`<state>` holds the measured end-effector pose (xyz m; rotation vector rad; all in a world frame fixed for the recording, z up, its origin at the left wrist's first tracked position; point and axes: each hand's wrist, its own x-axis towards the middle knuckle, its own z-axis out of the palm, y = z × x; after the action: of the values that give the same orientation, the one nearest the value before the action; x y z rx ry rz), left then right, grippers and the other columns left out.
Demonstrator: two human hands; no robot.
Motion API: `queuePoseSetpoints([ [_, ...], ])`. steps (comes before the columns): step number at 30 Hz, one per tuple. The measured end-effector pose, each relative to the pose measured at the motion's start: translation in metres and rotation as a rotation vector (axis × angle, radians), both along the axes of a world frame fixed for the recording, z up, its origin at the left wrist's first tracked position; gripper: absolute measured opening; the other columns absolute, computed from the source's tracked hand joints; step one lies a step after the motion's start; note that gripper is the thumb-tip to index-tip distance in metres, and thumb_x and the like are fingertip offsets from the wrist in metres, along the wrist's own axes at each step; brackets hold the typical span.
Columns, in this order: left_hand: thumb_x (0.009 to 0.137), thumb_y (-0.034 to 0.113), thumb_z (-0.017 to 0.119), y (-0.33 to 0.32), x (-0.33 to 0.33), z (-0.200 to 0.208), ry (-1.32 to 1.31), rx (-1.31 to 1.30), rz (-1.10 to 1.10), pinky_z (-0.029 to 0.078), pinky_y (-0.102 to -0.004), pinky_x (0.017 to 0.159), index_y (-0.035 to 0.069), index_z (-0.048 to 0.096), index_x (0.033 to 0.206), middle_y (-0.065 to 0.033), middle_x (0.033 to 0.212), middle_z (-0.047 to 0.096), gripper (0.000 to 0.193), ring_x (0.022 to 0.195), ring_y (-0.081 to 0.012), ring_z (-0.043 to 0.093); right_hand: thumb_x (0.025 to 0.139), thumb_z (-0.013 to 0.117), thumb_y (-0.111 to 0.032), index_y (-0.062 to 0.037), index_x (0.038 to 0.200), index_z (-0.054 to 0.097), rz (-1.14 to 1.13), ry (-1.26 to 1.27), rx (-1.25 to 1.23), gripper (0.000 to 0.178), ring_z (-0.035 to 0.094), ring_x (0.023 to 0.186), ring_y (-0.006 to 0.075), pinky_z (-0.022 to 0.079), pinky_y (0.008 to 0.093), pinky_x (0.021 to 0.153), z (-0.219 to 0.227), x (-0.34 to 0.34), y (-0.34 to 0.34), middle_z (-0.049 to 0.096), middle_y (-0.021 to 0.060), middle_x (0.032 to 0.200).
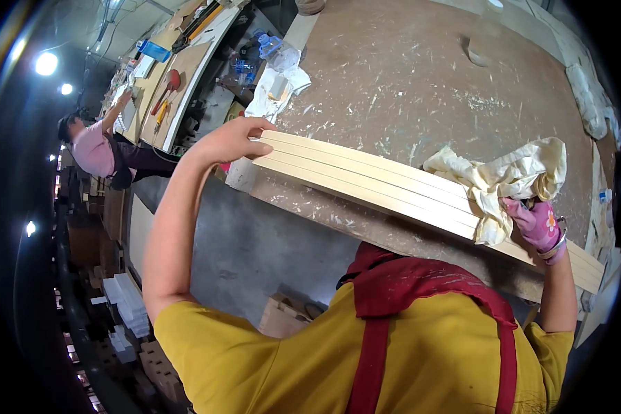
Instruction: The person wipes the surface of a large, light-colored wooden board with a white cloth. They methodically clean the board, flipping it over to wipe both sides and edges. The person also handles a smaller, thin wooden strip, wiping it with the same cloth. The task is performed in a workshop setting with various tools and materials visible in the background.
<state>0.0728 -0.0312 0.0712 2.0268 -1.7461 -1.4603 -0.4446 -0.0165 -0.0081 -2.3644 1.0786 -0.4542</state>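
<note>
A bundle of long pale wooden strips (365, 178), several side by side, lies slantwise along the near edge of the worktable. My bare left hand (238, 141) grips the strips' left end, thumb and fingers curled round it. On my right hand (537, 224) is a pink glove with a flower print. Its fingers are closed on a crumpled cream cloth (507, 176), which drapes over the strips toward their right part. The glove and cloth hide some of the strips; their far right end shows beyond my wrist.
The brown worktable top (386, 69) is scuffed and specked with white. A plastic bottle (277, 50) and white rag (283, 90) are at its left edge, a roll of tape (474, 52) at the back. Leftward, another person (93, 148) works at a bench (186, 76) with tools.
</note>
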Motion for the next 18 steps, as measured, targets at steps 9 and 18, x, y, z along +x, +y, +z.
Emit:
queuePoseSetpoints([
  [9, 0.077, 0.005, 0.062, 0.001, -0.002, 0.001, -0.087, 0.008, -0.015, 0.042, -0.0205, 0.065, -0.001, 0.054, 0.110, -0.0017, 0.084, 0.060, 0.034, 0.073, -0.0062, 0.052, 0.091, 0.053, -0.023, -0.0057, 0.098, 0.063, -0.141, -0.053, 0.164, 0.022, 0.060, 0.086, 0.0278, 0.046, 0.0342, 0.078, 0.005, 0.006, 0.004, 0.063, 0.0119, 0.092],
  [18, 0.077, 0.004, 0.062, 0.006, -0.005, 0.004, -0.052, -0.014, -0.009, 0.044, -0.0213, 0.072, -0.002, 0.054, 0.111, -0.0030, 0.087, 0.062, 0.036, 0.078, -0.0069, 0.053, 0.085, 0.060, -0.020, -0.0032, 0.099, 0.061, -0.114, -0.049, 0.150, 0.023, 0.055, 0.093, 0.0273, 0.042, 0.0370, 0.083, -0.003, 0.000, 0.005, 0.059, 0.0126, 0.099],
])
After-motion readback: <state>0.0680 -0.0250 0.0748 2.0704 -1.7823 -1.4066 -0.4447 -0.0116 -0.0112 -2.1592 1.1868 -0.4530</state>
